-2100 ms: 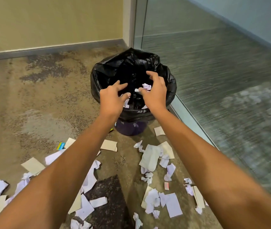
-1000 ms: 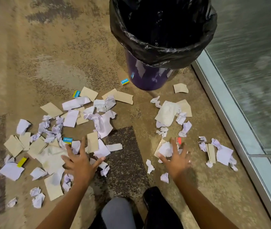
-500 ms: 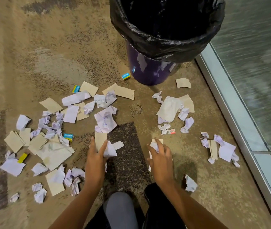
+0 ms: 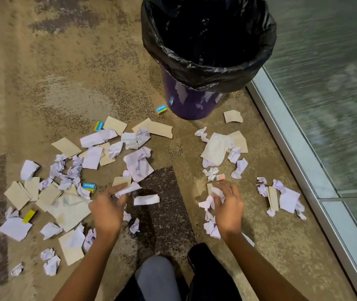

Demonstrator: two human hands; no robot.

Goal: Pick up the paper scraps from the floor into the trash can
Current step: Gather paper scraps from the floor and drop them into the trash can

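Returning from the can, my left hand pinched a rolled scrap and my right hand clutched a crumpled wad; another load was nearly ready.

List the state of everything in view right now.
trash can, upright, no lid.
black bag liner, folded over the can's rim.
left hand, gripping a rolled white scrap.
right hand, gripping crumpled white scraps.
paper scraps on the floor, scattered, not yet picked up.
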